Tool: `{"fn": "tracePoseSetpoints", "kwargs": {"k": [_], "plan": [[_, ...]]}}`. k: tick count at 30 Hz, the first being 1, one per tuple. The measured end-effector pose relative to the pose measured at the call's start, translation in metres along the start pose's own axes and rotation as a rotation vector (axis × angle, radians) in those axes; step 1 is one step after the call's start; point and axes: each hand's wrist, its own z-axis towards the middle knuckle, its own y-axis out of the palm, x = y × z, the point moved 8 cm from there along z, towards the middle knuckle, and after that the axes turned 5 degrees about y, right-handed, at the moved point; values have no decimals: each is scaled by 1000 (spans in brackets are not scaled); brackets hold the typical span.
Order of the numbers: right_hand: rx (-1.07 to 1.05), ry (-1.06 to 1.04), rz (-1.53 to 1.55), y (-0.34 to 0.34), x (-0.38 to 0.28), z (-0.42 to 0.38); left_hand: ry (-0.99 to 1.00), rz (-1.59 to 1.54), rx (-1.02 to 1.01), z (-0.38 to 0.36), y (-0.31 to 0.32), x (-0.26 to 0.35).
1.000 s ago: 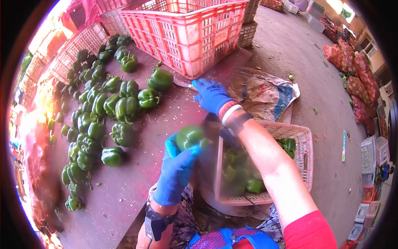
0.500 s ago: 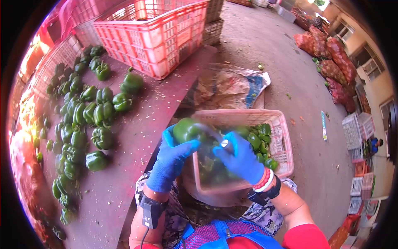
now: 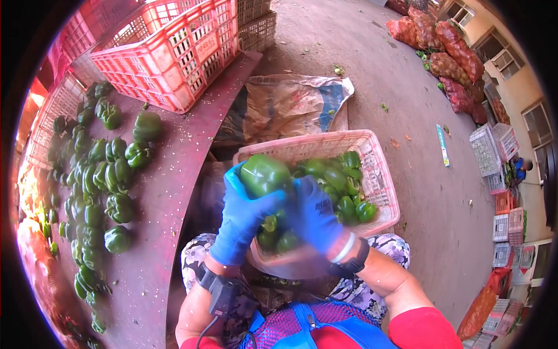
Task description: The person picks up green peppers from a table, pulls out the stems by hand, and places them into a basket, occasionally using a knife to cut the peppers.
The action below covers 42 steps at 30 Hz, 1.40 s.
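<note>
My left hand, in a blue glove, is wrapped round a large green bell pepper above a pink plastic crate. My right hand, gloved in blue too, is closed against the pepper's right side and smeared by motion. The knife it gripped half a second ago is hidden behind its fingers now. Below both hands, green peppers lie inside the crate, which stands in front of my knees.
Left of me, many green bell peppers lie spread on a reddish table. A larger pink crate stands at its far end. A crumpled sack lies beyond my crate. Filled red sacks and stacked crates line the right wall.
My right hand has moved left against the pepper and turned, so the knife's handle and blade no longer show. The pepper stays in my left hand. The whole view has shifted slightly.
</note>
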Motion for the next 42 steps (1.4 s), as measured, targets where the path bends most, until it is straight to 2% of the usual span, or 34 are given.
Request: {"fn": "tracePoseSetpoints", "kwargs": {"k": [2,3,4,6,7,10,11,12,14,15,18,19,22,24,26,27,28,30,32,33,36,37,38,39,41,42], "plan": [[27,-17,-104,-1,11,2,-133,-308,1,2,4,-10],[61,41,-17,3,33,0,-96,-311,32,5,-4,-5],[36,178,64,8,59,-7,-36,-401,24,7,-12,3],[-24,437,226,10,95,-22,6,-331,85,10,-39,10],[-86,528,206,6,105,-29,-47,-261,108,10,-49,7],[-322,924,1179,30,96,-38,-9,70,-54,4,-33,14],[-478,998,1300,32,80,-36,-8,169,-105,-2,-19,13],[-484,909,1368,21,58,-24,8,192,-184,-6,-4,3],[-493,725,1488,4,23,-5,143,497,-245,-12,12,-16],[-546,692,1494,9,25,-7,121,504,-296,-16,22,-19],[-696,620,1485,24,33,-14,367,690,-368,-25,40,-11],[-732,631,1463,23,39,-18,370,679,-390,-28,45,-10],[-742,663,1493,14,42,-29,204,416,-514,-25,47,-18],[-778,679,1529,6,47,-37,-103,-30,-563,-17,41,-38],[-833,706,1603,-6,48,-45,-320,-348,-490,-13,37,-43],[-836,688,1699,-10,46,-45,-374,-708,-548,-13,43,-37],[-836,666,1793,-16,44,-45,-380,-815,-603,-11,44,-32],[-758,667,1927,-24,52,-45,-302,-847,-455,-1,43,-30],[-703,613,2082,-25,61,-44,-87,-127,-330,17,10,-84],[-687,577,2095,-30,62,-41,-30,74,-380,19,17,-82],[-562,732,1918,-34,74,-39,-175,-166,-461,14,31,-74],[-547,753,1798,-34,82,-40,-258,-456,-472,11,39,-63],[-555,787,1819,-31,83,-43,-343,-751,-473,7,48,-54],[-567,819,1835,-30,83,-45,-364,-850,-513,4,56,-47],[-593,815,1847,-27,81,-43,-387,-846,-517,-1,63,-46],[-603,782,1845,-25,78,-41,-94,-478,-676,1,60,-39]]}}
